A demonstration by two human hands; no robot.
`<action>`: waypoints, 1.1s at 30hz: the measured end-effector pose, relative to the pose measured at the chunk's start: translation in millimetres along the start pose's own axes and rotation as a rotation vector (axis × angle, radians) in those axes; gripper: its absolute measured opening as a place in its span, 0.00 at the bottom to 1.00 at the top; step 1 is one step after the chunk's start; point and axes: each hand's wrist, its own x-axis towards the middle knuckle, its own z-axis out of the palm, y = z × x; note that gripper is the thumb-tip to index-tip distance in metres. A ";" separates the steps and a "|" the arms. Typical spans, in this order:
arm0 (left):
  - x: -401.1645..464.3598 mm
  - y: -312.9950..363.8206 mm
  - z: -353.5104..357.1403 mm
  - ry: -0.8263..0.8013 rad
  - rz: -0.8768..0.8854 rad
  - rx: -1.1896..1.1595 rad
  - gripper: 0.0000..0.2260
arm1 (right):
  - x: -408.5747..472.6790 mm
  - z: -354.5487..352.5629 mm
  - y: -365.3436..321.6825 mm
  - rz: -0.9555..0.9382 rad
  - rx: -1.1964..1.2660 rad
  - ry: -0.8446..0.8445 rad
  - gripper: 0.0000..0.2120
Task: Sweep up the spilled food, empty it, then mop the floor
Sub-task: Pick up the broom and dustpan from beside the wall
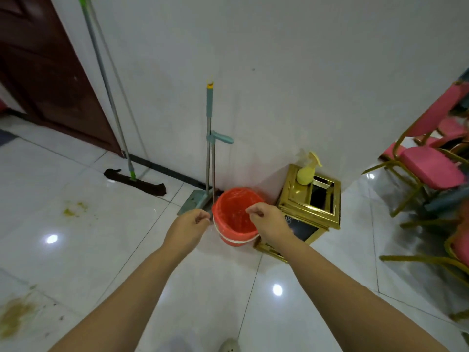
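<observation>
Yellow-green spilled food (74,209) smears the white floor tiles at left, with a larger patch (14,315) at the lower left. A broom and dustpan set (209,158) with teal handles leans upright against the wall. A flat mop (132,177) with a dark head leans further left. A red bucket (234,214) stands in front of the wall. My left hand (189,227) and my right hand (266,219) reach forward over the bucket, fingers curled closed, each holding nothing I can see.
A gold-framed bin (311,199) with a yellow spray bottle (308,171) on top stands right of the bucket. Pink chairs with gold frames (431,171) crowd the right side. A dark brown door (45,72) is at the upper left.
</observation>
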 end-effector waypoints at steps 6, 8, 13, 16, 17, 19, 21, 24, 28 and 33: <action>63.3 16.8 7.2 0.037 -0.030 0.000 0.05 | 77.0 -10.0 -0.4 -0.045 0.007 -0.043 0.11; 88.3 24.8 11.0 0.046 -0.033 -0.026 0.05 | 102.7 -13.2 -2.5 -0.065 -0.013 -0.040 0.11; 167.6 40.2 16.5 0.042 -0.096 -0.103 0.06 | 178.3 -20.5 -15.4 -0.076 -0.046 -0.023 0.11; 226.0 46.9 15.1 0.012 -0.136 -0.153 0.06 | 229.9 -21.7 -26.7 -0.054 -0.026 -0.010 0.11; 245.0 49.0 14.7 -0.002 -0.137 -0.157 0.07 | 247.2 -21.6 -30.6 -0.046 -0.017 -0.007 0.11; 281.4 51.3 14.0 -0.026 -0.145 -0.188 0.07 | 282.0 -20.7 -38.6 -0.026 -0.009 -0.008 0.12; 316.3 52.3 12.6 -0.039 -0.165 -0.269 0.06 | 315.7 -18.7 -47.8 0.005 0.001 -0.007 0.13; 366.8 54.5 12.0 -0.064 -0.202 -0.323 0.06 | 363.3 -14.6 -55.3 0.071 0.044 0.033 0.12; 426.7 62.4 24.1 -0.148 -0.343 -0.411 0.07 | 402.6 -11.4 -48.0 0.155 0.121 0.090 0.10; 464.6 70.0 41.0 -0.106 -0.695 -0.845 0.16 | 428.8 -14.8 -32.5 0.229 0.135 0.062 0.10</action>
